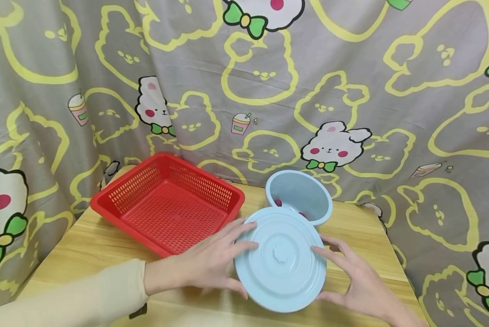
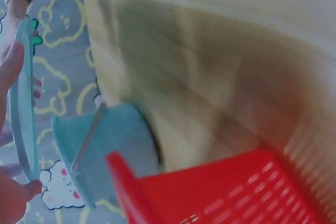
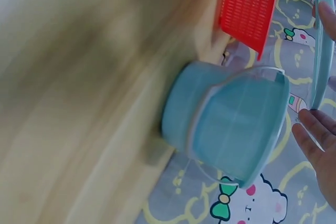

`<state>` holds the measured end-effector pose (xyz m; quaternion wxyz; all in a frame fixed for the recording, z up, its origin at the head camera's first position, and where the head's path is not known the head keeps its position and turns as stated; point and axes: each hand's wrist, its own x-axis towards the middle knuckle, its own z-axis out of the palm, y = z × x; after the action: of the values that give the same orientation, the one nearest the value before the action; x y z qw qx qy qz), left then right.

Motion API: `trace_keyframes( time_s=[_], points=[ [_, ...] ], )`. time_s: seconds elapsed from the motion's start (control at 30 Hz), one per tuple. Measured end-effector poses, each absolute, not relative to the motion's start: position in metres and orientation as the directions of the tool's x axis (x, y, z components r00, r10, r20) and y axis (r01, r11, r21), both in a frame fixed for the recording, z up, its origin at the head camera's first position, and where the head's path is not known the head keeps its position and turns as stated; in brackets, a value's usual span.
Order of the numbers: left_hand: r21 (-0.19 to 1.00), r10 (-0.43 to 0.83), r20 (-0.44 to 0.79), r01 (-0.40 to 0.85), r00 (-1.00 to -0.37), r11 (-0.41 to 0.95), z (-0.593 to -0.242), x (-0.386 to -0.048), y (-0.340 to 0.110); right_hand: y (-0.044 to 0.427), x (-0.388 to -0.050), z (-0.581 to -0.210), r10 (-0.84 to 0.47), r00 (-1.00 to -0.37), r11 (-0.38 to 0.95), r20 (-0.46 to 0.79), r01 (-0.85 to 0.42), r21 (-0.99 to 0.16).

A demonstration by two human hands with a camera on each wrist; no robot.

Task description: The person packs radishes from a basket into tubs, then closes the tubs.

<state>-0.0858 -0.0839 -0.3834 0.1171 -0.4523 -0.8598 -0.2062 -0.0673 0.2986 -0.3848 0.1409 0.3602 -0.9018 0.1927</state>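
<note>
A round light-blue bucket lid [image 1: 281, 259] is held up in front of the bucket, its ringed face with a small central knob turned toward the head camera. My left hand [image 1: 215, 254] grips the lid's left edge, fingers over the face and thumb low at the rim. At the opposite edge, my right hand [image 1: 356, 277] holds the lid between fingers and thumb. Behind the lid stands the light-blue bucket [image 1: 301, 190], uncovered, with a couple of small dark-red things [image 1: 279, 202] visible inside. Its handle [image 3: 202, 114] hangs against the side in the right wrist view.
A red perforated plastic basket [image 1: 179, 213] stands left of the bucket on the wooden table [image 1: 371, 240]. A grey patterned curtain [image 1: 260, 113] hangs right behind the table and around its sides.
</note>
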Motion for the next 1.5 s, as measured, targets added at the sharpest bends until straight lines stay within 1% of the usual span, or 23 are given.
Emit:
trace_keyframes(
  time_s=[0.23, 0.43, 0.57, 0.63, 0.83, 1.13, 1.37, 1.5],
  points=[
    [0.252, 0.735, 0.411, 0.842, -0.539, 0.477, -0.370, -0.108, -0.081, 0.299, -0.084, -0.369, -0.593, -0.686, 0.605, 0.421, -0.725, -0.330],
    [0.261, 0.741, 0.421, 0.852, -0.524, 0.454, -0.364, -0.130, -0.076, 0.302, -0.101, -0.362, -0.578, -0.696, 0.627, 0.427, -0.713, -0.313],
    [0.288, 0.744, 0.407, 0.847, -0.530, 0.446, -0.362, -0.145, -0.071, 0.306, -0.112, -0.359, -0.576, -0.695, 0.634, 0.431, -0.712, -0.300],
    [0.302, 0.745, 0.398, 0.843, -0.535, 0.445, -0.362, -0.152, -0.069, 0.309, -0.117, -0.358, -0.576, -0.694, 0.626, 0.431, -0.714, -0.314],
    [0.356, 0.741, 0.362, 0.819, -0.565, 0.451, -0.358, -0.172, -0.059, 0.317, -0.133, -0.356, -0.557, -0.723, 0.634, 0.408, -0.688, -0.354],
    [0.384, 0.733, 0.316, 0.788, -0.602, 0.482, -0.359, -0.195, -0.045, 0.328, -0.151, -0.356, -0.505, -0.786, 0.693, 0.356, -0.615, -0.376],
    [0.404, 0.728, 0.303, 0.775, -0.614, 0.485, -0.363, -0.209, -0.032, 0.336, -0.159, -0.358, -0.471, -0.824, 0.697, 0.316, -0.567, -0.439],
    [0.423, 0.718, 0.279, 0.753, -0.638, 0.505, -0.369, -0.217, -0.027, 0.339, -0.167, -0.361, -0.451, -0.847, 0.706, 0.282, -0.532, -0.468]
  ],
)
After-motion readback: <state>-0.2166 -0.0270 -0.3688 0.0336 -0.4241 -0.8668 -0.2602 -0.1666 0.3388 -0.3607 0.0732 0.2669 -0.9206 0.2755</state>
